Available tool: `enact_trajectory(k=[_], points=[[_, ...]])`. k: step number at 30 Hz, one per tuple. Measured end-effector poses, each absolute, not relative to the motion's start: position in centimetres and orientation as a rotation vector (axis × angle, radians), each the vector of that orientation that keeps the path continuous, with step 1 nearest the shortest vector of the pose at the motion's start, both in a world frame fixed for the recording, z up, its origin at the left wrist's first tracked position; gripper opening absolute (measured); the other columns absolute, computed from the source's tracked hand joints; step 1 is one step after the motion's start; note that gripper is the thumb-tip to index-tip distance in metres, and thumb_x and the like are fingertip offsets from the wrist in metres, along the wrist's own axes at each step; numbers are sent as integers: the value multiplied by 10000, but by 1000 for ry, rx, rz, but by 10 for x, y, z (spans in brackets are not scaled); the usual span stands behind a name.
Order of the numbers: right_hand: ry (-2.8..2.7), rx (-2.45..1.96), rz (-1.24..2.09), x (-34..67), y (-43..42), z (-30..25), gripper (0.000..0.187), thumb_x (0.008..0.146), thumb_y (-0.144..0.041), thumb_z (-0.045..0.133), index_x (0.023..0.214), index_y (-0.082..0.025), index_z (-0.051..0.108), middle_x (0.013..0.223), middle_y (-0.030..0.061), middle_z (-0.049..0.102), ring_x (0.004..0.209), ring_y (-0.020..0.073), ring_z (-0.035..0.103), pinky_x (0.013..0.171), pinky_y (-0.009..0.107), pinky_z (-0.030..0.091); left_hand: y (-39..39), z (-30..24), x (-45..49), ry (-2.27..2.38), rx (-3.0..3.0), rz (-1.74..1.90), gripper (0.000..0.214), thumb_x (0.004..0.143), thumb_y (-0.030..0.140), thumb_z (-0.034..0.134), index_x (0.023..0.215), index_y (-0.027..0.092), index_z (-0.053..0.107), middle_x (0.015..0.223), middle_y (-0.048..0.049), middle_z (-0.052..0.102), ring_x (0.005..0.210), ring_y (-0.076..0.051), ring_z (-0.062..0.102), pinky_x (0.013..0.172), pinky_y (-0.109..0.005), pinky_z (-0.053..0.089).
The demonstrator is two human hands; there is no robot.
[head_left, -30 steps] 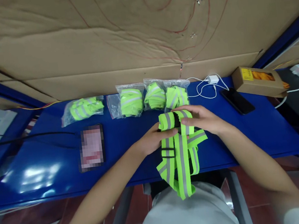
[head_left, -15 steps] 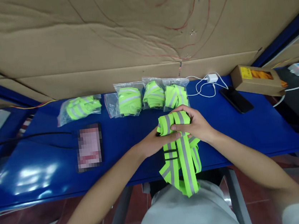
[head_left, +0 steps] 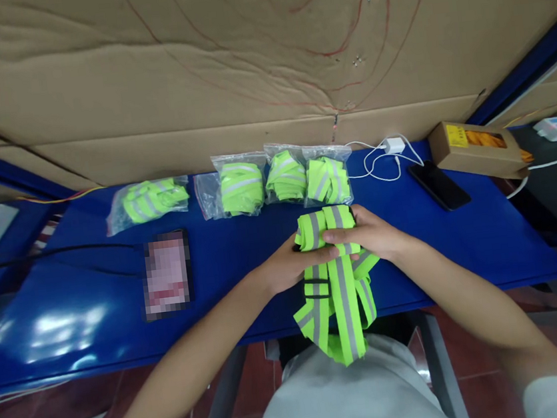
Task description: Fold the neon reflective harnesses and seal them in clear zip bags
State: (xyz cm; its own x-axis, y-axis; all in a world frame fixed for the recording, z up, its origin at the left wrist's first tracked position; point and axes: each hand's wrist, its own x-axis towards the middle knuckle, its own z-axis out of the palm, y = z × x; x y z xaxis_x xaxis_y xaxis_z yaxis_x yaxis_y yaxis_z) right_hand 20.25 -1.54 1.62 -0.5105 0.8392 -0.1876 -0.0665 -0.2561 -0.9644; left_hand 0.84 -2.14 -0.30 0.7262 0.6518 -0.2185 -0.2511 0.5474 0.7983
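Between both hands is a neon-yellow reflective strap harness (head_left: pixel 345 295) with grey stripes, its upper part folded into a bundle and its loose straps hanging over the table's front edge. My left hand (head_left: pixel 297 260) grips the bundle from the left, thumb across the front. On the other side my right hand (head_left: pixel 369 232) is closed on it, thumb pressed on the front and fingers mostly hidden behind. A black slide buckle (head_left: pixel 316 289) shows on a hanging strap below my left hand.
Several clear bags with folded yellow straps, among them one bag (head_left: pixel 242 187), line the back of the blue table (head_left: pixel 223 255). A screen device (head_left: pixel 166 273) lies at left. A black phone (head_left: pixel 439 185), a white charger (head_left: pixel 394 146) and a cardboard box (head_left: pixel 477 149) are at right.
The fingers of my right hand have slid from the top of the bundle down behind its right side. The hanging straps have swung slightly left.
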Motion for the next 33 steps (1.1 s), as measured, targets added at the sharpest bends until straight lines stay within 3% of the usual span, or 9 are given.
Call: enact_trajectory(k=[5, 8, 12, 16, 19, 22, 27, 33], points=[[-1383, -896, 1725, 199, -23, 23, 238, 847, -372, 834, 801, -158, 741, 522, -51, 597, 335, 68, 448, 325, 197, 340, -23, 1, 6, 392, 655, 494, 639, 717, 315, 926, 1297, 182, 692, 1067, -135, 811, 1074, -375, 763, 898, -465, 627], [-1373, -952, 1585, 201, -25, 26, 233, 846, -379, 835, 801, -170, 741, 562, -40, 640, 374, 86, 504, 344, 205, 395, -24, 3, 1, 343, 636, 447, 610, 731, 302, 909, 1291, 172, 705, 1157, -160, 791, 1109, -383, 751, 943, -480, 612], [-1428, -1013, 1168, 205, -27, 29, 240, 847, -379, 842, 998, -198, 793, 827, 13, 785, 662, 167, 721, 589, 265, 603, -23, 2, 1, 282, 681, 295, 467, 816, 237, 833, 1259, 142, 721, 1238, -192, 758, 1169, -349, 730, 993, -471, 587], [-1666, -1008, 626, 212, -30, 34, 383, 885, -298, 811, 1262, -277, 745, 1127, 27, 804, 943, 228, 780, 794, 330, 643, -21, -1, 3, 216, 649, 230, 518, 834, 266, 821, 1326, 179, 686, 1172, -158, 783, 1115, -305, 749, 975, -437, 586], [-1985, -775, 252, 217, -30, 39, 379, 973, -224, 686, 1343, -305, 699, 1269, 37, 766, 1168, 262, 730, 994, 410, 577, -19, 0, 1, 137, 661, 224, 559, 811, 473, 834, 1252, 144, 730, 1215, -175, 756, 1166, -347, 716, 985, -445, 582], [-2226, -674, 53, 220, -27, 39, 339, 1047, -239, 559, 1358, -304, 680, 1332, 46, 738, 1287, 270, 660, 1088, 475, 485, -18, 1, -3, 122, 688, 290, 713, 761, 688, 801, 1225, 149, 747, 1292, -173, 717, 1209, -383, 681, 980, -455, 587], [-2451, -760, -25, 215, -22, 29, 386, 1014, -232, 614, 1400, -244, 626, 1421, 108, 667, 1389, 298, 560, 1153, 520, 398, -16, -4, 1, 341, 775, 434, 540, 817, 595, 813, 1116, 149, 758, 1045, -109, 774, 945, -245, 757, 891, -364, 600], [-2543, -787, 164, 217, -16, 22, 526, 923, -122, 604, 1437, -225, 580, 1486, 138, 591, 1458, 321, 479, 1229, 560, 277, -10, -8, 5, 350, 720, 350, 611, 860, 671, 721, 1083, 106, 787, 1068, -148, 790, 971, -279, 755, 892, -363, 595]])
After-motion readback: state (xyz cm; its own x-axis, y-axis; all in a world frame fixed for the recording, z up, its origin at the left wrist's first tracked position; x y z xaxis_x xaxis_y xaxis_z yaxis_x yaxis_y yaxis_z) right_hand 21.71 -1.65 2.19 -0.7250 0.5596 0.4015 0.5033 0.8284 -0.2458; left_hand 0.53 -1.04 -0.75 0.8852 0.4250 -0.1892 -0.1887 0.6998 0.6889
